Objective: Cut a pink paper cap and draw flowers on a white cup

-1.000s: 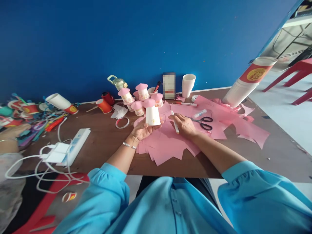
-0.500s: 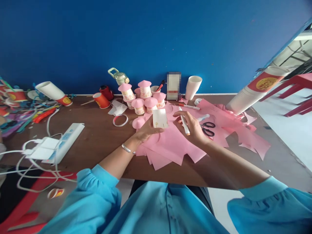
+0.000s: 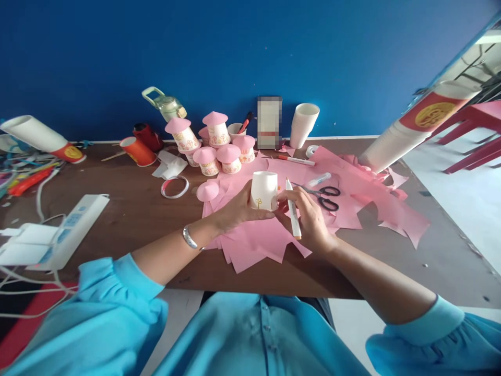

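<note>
Brown table (image 3: pixel 129 214) | forearms (image 3: pixel 376 279) angled inward | left hand (image 3: pixel 238 207) gripping white cup (image 3: pixel 264 186) | right hand (image 3: pixel 312 215) clasping white marker (image 3: pixel 293 215)

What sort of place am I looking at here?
Probably a craft workspace: cut pink paper sheets, black-handled metal scissors and small flower-patterned paper cups topped with pink paper cones share a brown tabletop.

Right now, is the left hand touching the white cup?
Touching: in the head view, the left hand grips the white cup, its thumb along the lower edge.
</note>
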Demonstrator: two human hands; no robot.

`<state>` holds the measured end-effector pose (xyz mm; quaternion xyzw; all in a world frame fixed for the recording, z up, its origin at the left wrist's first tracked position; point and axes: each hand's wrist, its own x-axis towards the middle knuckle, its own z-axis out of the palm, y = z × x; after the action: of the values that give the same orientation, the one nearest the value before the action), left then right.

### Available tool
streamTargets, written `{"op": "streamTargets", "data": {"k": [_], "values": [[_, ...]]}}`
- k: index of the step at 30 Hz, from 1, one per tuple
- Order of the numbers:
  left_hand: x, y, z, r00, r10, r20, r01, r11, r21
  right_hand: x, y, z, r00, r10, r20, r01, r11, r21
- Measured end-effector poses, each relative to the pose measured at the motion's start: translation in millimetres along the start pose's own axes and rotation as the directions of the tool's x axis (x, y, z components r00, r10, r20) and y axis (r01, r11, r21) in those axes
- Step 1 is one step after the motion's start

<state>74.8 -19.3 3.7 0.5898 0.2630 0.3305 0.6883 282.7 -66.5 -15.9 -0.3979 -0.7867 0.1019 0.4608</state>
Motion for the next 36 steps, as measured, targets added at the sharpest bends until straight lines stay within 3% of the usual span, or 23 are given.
{"op": "streamTargets", "data": {"k": [4,11,22,27,31,36], "values": [[1.7,-7.0,-5.1,0.996,0.028,0.083,-0.022,0.998,-0.067,-3.0,4.3,4.2,1.000,-0.021,-0.011,0.021,1.000,0.010],[-3.3,-28.1,-23.1,0.998,-0.035,0.048,0.037,0.999,-0.031,-5.2,8.7,1.6,0.998,-0.061,-0.020,0.062,0.995,0.072],[-1.7,-24.0,-26.7,0.992,-0.012,0.122,0.025,0.993,-0.113,-5.2,-7.4,-14.6,0.966,-0.254,-0.058,0.255,0.967,0.012],[-0.7,-20.0,-25.4,0.995,-0.034,0.092,0.042,0.996,-0.083,-4.7,-14.1,-13.7,0.947,-0.309,-0.090,0.310,0.951,0.003],[0.8,-13.4,-21.6,0.992,-0.077,0.099,0.082,0.995,-0.052,-4.6,-16.3,-15.0,0.943,-0.330,-0.045,0.328,0.944,-0.034],[-1.0,-21.5,-25.1,0.991,-0.088,0.097,0.091,0.996,-0.025,-4.2,-14.0,-14.6,0.952,-0.303,-0.039,0.302,0.953,-0.033]]}}
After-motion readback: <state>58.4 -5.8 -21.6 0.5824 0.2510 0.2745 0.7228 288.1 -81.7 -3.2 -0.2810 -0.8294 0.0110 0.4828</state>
